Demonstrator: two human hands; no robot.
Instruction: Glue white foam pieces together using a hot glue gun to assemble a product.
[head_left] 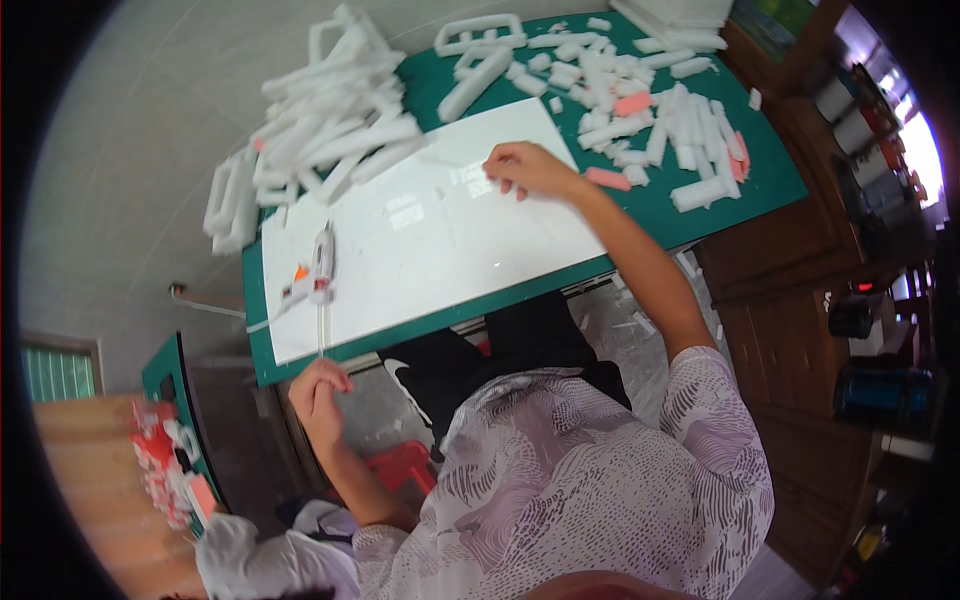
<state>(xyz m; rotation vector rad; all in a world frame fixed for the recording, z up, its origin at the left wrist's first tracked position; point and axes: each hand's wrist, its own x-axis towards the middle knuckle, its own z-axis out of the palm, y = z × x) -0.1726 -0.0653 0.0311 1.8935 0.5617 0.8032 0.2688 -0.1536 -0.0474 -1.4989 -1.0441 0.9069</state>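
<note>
My right hand (532, 169) hovers over the far right part of a glossy white board (430, 240), palm down with fingers bent together. Whatever its fingertips hold, if anything, is too small to make out. Off the near left edge of the table, my left hand (318, 395) is raised with its fingers curled in; their inner side is hidden. Between that hand and the board's left part lies a glue gun (323, 258), white with an orange trigger. A thin pale glue stick (322, 325) projects from its near end toward my left hand.
A tall heap of white foam frames and bars (335, 130) stands at the back left of the green table (780, 190). Loose white foam pieces (600, 75) and a few pink blocks (608, 179) cover the right side. Another person's sleeve (265, 560) shows at lower left, near a red stool (400, 470).
</note>
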